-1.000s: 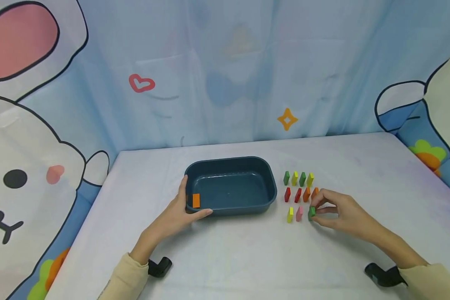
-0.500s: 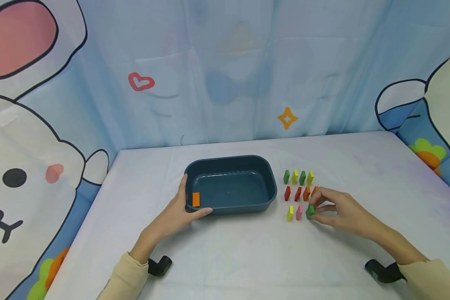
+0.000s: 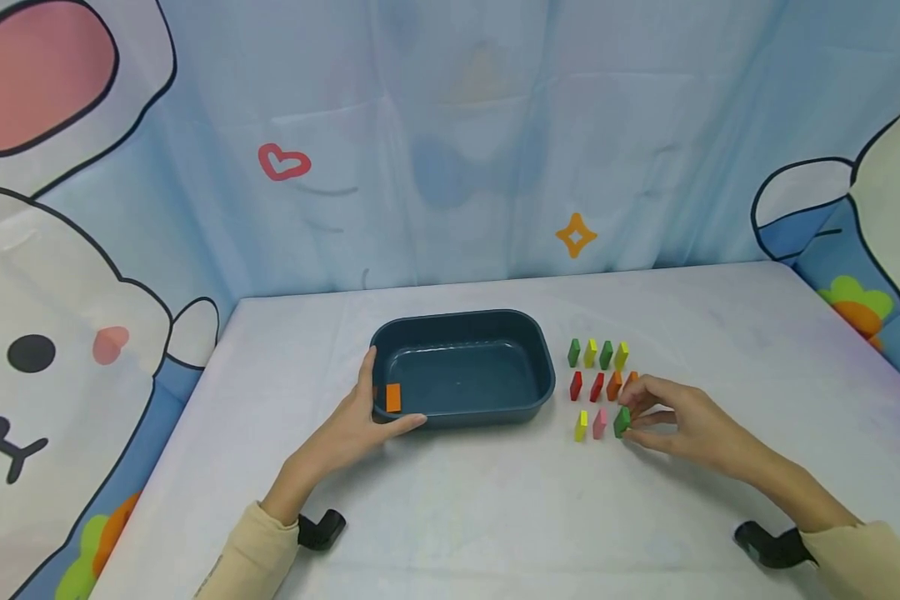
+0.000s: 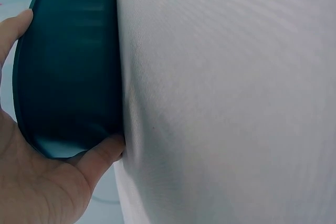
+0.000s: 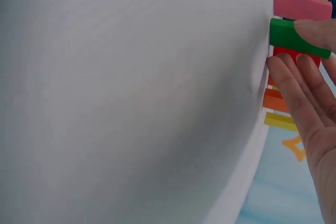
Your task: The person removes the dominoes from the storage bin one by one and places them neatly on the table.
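In the head view my left hand [image 3: 345, 433] grips the near left corner of a dark blue plastic tub [image 3: 461, 317], thumb along its front wall and fingers at its left side. The left wrist view shows the thumb [image 4: 102, 156] low on the wall close to the cloth. An orange block [image 3: 393, 397] is inside the tub at its left end. To the right, my right hand [image 3: 682, 421] pinches a small green domino-like block [image 3: 622, 422], which stands upright at the right end of the front row, beside a pink block [image 3: 599, 424] and a yellow one [image 3: 581, 426].
Behind the front row, red blocks [image 3: 576, 387] and orange blocks [image 3: 614, 386] stand in a middle row, the rightmost partly hidden by my right hand. Green and yellow blocks [image 3: 590, 353] form the back row. A white cloth [image 3: 480, 508] covers the table; a printed curtain [image 3: 450, 167] hangs behind.
The green block in my right fingers has turned slightly and stands straighter, showing more of its side. My left hand and the tub have stayed in place.
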Action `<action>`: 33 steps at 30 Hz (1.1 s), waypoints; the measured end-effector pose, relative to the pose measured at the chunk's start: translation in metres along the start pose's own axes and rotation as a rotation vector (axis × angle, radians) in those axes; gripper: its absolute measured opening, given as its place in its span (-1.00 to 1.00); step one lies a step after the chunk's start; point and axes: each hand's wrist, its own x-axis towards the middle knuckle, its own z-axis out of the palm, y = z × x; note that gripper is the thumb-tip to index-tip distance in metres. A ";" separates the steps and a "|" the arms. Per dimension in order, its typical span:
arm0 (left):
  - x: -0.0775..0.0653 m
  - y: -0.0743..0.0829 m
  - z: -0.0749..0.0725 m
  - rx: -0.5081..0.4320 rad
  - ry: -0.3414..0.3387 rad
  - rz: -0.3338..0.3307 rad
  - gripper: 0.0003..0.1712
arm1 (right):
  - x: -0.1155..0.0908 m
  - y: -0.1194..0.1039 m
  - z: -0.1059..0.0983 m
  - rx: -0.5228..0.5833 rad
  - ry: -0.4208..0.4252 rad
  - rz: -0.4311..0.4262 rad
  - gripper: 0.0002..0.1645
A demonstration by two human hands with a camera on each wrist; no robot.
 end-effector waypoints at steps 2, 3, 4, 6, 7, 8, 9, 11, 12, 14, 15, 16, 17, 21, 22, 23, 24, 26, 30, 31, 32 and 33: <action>0.001 0.000 0.000 -0.001 -0.001 0.000 0.51 | -0.002 0.000 -0.002 -0.019 0.003 0.008 -0.43; 0.001 0.000 0.000 -0.002 -0.001 0.000 0.51 | -0.004 0.000 -0.003 -0.032 0.001 0.019 -0.42; 0.001 0.000 0.000 -0.003 -0.003 0.001 0.51 | -0.006 -0.001 -0.005 -0.046 0.002 0.030 -0.41; 0.002 0.001 0.000 -0.001 -0.008 0.001 0.51 | -0.011 -0.002 -0.010 -0.079 0.011 0.050 -0.38; 0.003 0.001 -0.001 -0.001 -0.009 0.003 0.51 | -0.014 -0.003 -0.012 -0.094 0.009 0.068 -0.36; 0.003 0.002 -0.002 0.003 -0.010 0.004 0.51 | -0.017 -0.003 -0.015 -0.106 0.010 0.084 -0.34; 0.003 0.002 -0.003 0.006 -0.010 0.005 0.52 | -0.020 -0.004 -0.018 -0.119 0.013 0.093 -0.33; 0.003 0.003 -0.005 0.010 -0.008 0.006 0.52 | -0.024 -0.005 -0.023 -0.141 0.030 0.089 -0.31; 0.003 0.003 -0.005 0.013 -0.007 0.005 0.52 | -0.025 -0.006 -0.026 -0.151 0.032 0.083 -0.31; 0.003 0.003 -0.007 0.018 -0.006 0.002 0.52 | -0.025 -0.008 -0.030 -0.168 0.048 0.035 -0.33; 0.003 0.002 -0.007 0.018 -0.006 0.002 0.52 | -0.024 -0.009 -0.032 -0.177 0.053 0.009 -0.35; 0.002 0.001 -0.008 0.018 -0.007 0.001 0.52 | -0.022 -0.011 -0.034 -0.185 0.055 -0.015 -0.38; 0.002 0.000 -0.008 0.020 -0.008 0.000 0.52 | -0.020 -0.014 -0.036 -0.192 0.051 -0.036 -0.40; 0.001 -0.003 -0.006 0.013 -0.010 -0.002 0.52 | -0.001 -0.033 -0.041 -0.216 0.013 -0.084 -0.55; 0.000 -0.004 -0.006 0.011 -0.010 -0.001 0.52 | 0.005 -0.040 -0.041 -0.219 -0.003 -0.089 -0.58; 0.000 -0.004 -0.005 0.008 -0.009 -0.001 0.52 | 0.012 -0.048 -0.041 -0.220 -0.016 -0.098 -0.60; 0.000 -0.005 -0.005 0.005 -0.007 -0.001 0.52 | 0.019 -0.056 -0.040 -0.215 -0.030 -0.109 -0.62; 0.000 -0.005 -0.004 -0.001 -0.005 0.003 0.52 | 0.034 -0.072 -0.039 -0.202 -0.049 -0.154 -0.63; 0.000 -0.004 -0.002 -0.013 -0.005 0.008 0.52 | 0.068 -0.100 -0.032 -0.183 -0.082 -0.319 -0.65; 0.001 -0.003 -0.002 -0.015 -0.006 0.010 0.52 | 0.077 -0.106 -0.030 -0.184 -0.099 -0.358 -0.67; 0.001 -0.002 -0.001 -0.017 -0.008 0.013 0.53 | 0.086 -0.112 -0.028 -0.188 -0.117 -0.399 -0.68; 0.002 0.000 -0.001 -0.022 -0.010 0.017 0.53 | 0.095 -0.118 -0.026 -0.190 -0.143 -0.424 -0.70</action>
